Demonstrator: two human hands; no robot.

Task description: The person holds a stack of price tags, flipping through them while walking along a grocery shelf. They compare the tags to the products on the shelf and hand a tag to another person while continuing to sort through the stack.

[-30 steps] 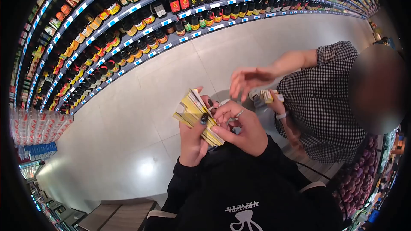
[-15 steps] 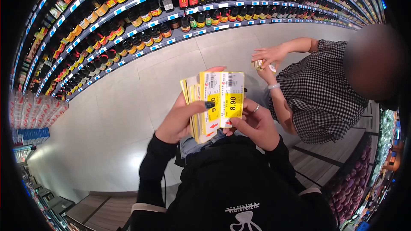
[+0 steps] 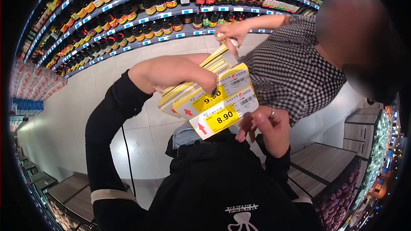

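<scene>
The left hand [image 3: 184,73] grips the fanned stack of price tags [image 3: 233,84] above the floor [image 3: 128,145], thumb pressed on the face. The right hand [image 3: 274,130], fingers loosely curled, is beside the stack's barcode end; contact cannot be determined.

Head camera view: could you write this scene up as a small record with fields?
Left hand: left hand holds a fanned stack of price cards
Front card: front card reads 8.90, with a red arrow
Right hand: right hand at that card's edge, fingers bent; contact unclear
Nearby: a person in a checked shirt, just beyond the cards
Background: shelves of bottles
</scene>
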